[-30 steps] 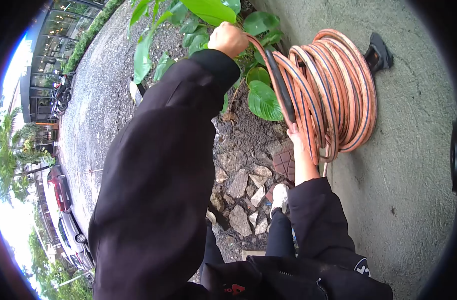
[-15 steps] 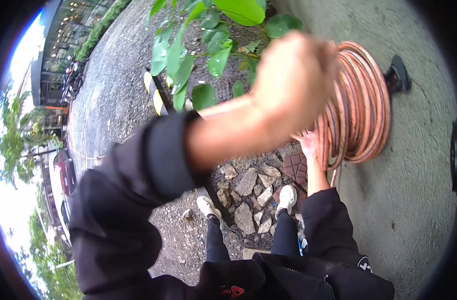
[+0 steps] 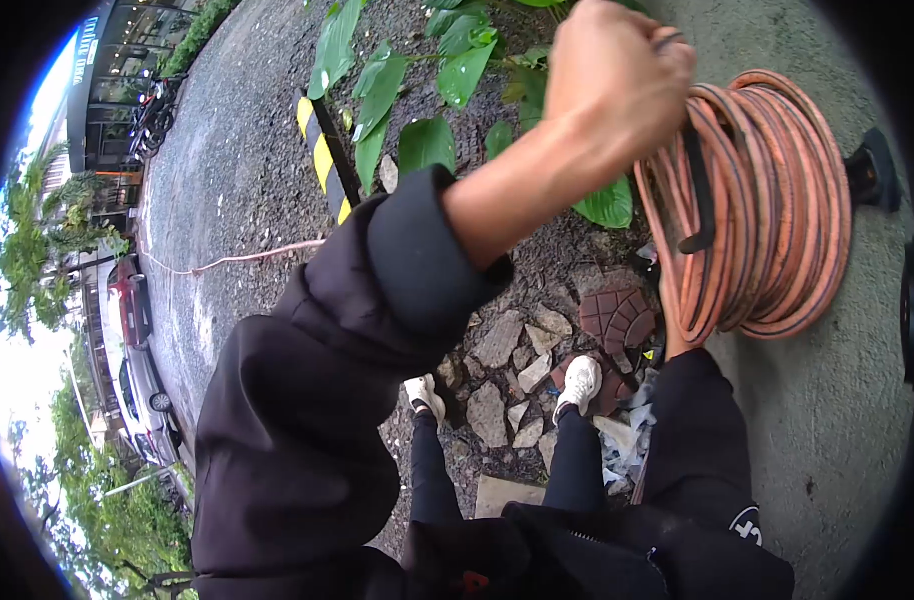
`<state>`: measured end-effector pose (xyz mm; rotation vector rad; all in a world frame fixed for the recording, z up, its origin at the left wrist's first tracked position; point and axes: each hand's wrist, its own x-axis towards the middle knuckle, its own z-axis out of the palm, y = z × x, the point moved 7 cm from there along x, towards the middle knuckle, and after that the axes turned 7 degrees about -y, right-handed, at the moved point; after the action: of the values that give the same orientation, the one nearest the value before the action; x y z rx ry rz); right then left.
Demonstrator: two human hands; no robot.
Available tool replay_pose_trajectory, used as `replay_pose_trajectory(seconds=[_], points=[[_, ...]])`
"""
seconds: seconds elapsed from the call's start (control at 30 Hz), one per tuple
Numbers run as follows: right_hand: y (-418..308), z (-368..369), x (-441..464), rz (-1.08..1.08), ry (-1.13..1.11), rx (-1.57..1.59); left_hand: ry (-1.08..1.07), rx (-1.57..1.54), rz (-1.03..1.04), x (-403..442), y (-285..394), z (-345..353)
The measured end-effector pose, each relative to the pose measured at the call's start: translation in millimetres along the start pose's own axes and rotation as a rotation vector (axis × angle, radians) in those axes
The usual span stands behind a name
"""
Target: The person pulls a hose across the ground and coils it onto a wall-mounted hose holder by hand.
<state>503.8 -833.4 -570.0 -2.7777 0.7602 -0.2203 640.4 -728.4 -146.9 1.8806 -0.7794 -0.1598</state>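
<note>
A thick coil of orange hose (image 3: pixel 777 200) with dark stripes hangs against the wall at the right. At the upper left edge of the coil is my left hand (image 3: pixel 622 75), closed in a fist around the hose; the gripped part is mostly hidden. A black sleeve-like piece (image 3: pixel 699 190) lies along the coil's near side, just below that hand. My right hand (image 3: pixel 681 345) reaches under the lower left side of the coil, where its fingers are hidden. One thin length of hose (image 3: pixel 262 254) stretches over the gravel, passing behind my left sleeve.
A black bracket (image 3: pixel 873 170) juts from the grey wall (image 3: pixel 827 430). Green leaves (image 3: pixel 427 145) and a yellow-and-black barrier (image 3: pixel 322 155) are near my left arm. Broken stones (image 3: pixel 487 415) and brown pavers (image 3: pixel 617 318) lie around my feet. Parked vehicles stand far left.
My left hand has swung from the leaves, right across to the coil's top edge. The coil appears further right in view, and my right hand's fingers have gone out of sight behind it.
</note>
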Motion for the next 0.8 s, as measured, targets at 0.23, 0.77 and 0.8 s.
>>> replay_pose_trajectory(seconds=[0.23, 0.77, 0.8], points=[[4, 1, -3, 0.079, -0.102, 0.078, -0.05, 0.032, -0.036, -9, 0, 12], [-35, -101, -112, 0.018, -0.203, 0.778, 0.207, 0.219, 0.127, -103, -9, 66], [-47, -121, -131, -0.026, -0.218, 0.855, 0.208, 0.264, 0.131, -103, -8, 66]])
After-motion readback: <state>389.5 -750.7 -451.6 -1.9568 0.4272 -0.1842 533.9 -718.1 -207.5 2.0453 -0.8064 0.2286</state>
